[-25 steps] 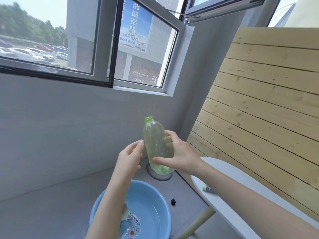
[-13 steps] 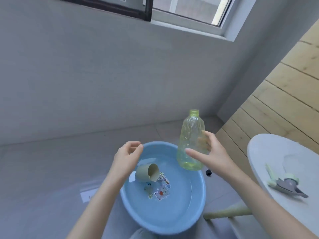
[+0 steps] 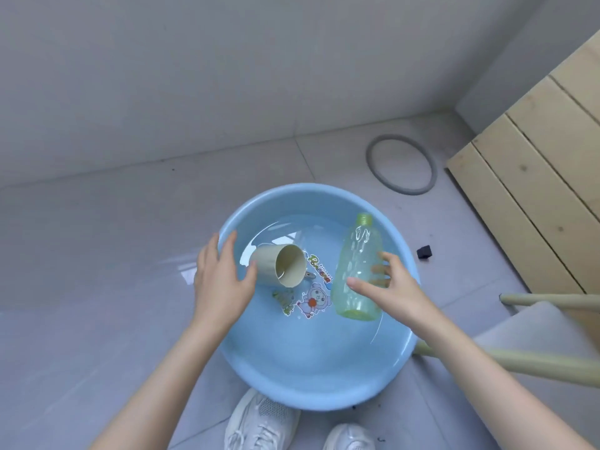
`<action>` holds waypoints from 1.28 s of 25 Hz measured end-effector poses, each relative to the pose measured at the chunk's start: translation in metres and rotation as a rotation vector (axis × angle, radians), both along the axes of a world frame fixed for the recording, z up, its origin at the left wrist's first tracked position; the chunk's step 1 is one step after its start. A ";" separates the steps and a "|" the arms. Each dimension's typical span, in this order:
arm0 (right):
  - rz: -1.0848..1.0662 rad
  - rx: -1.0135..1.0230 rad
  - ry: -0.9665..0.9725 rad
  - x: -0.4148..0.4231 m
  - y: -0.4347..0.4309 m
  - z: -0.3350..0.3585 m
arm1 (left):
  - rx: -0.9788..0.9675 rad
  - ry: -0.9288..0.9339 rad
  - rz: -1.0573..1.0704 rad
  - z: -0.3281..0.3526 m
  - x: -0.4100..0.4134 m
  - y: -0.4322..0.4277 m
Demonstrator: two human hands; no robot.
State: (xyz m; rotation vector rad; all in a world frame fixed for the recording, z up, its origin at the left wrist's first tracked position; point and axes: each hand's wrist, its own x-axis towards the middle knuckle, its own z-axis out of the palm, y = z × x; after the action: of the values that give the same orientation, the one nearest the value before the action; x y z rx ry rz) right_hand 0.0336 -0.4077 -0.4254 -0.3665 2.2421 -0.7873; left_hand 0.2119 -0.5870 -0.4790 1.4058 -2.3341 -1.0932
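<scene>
Fingers [image 3: 385,257] of the right hand [image 3: 394,289] are curling round the green bottle [image 3: 355,254], the thumb lying across its front and the others showing through the clear plastic behind it. The bottle is standing nearly upright in this grip, with its open neck pointing away from the person and its base just below the thumb, over the right side of the blue basin [image 3: 311,397]. Whether the base is touching the water [image 3: 311,345] I cannot tell.

Fingers [image 3: 228,246] of the left hand [image 3: 220,282] are lying straight and relaxed, gripping nothing, and are reaching over the basin's left rim. Just right of that thumb, a beige cup [image 3: 276,264] is lying on its side in the basin, its mouth facing the person; thumb and cup are touching or very nearly so. Between the two hands, a cartoon sticker [image 3: 313,298] is showing on the basin's bottom.

Beyond the right fingers, a small black cap [image 3: 424,251] is lying on the floor [image 3: 97,287], and farther off a grey ring [image 3: 406,191] is lying near the wooden panel [image 3: 535,157]. Right of the right wrist, a white counter [image 3: 535,326] is standing on pale legs [image 3: 519,362]. Below both forearms, two white shoes [image 3: 259,420] are showing.
</scene>
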 end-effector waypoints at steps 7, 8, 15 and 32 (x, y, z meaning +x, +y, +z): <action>0.062 0.158 -0.060 0.010 -0.002 -0.059 | -0.292 -0.178 -0.099 -0.060 0.009 0.013; 0.069 0.173 -0.055 0.012 -0.002 -0.064 | -0.310 -0.193 -0.098 -0.061 0.010 0.014; 0.093 0.231 -0.040 0.021 -0.001 -0.090 | -0.340 -0.284 -0.105 -0.064 0.012 0.015; 0.122 0.341 0.044 0.027 -0.007 -0.125 | -0.439 -0.311 -0.067 -0.068 0.010 0.015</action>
State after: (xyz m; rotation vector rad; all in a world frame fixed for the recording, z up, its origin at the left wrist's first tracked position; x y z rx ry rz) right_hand 0.0610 -0.4146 -0.5500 -0.3535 2.3172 -0.3262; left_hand 0.2219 -0.5718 -0.5472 1.4082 -2.6316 -0.3483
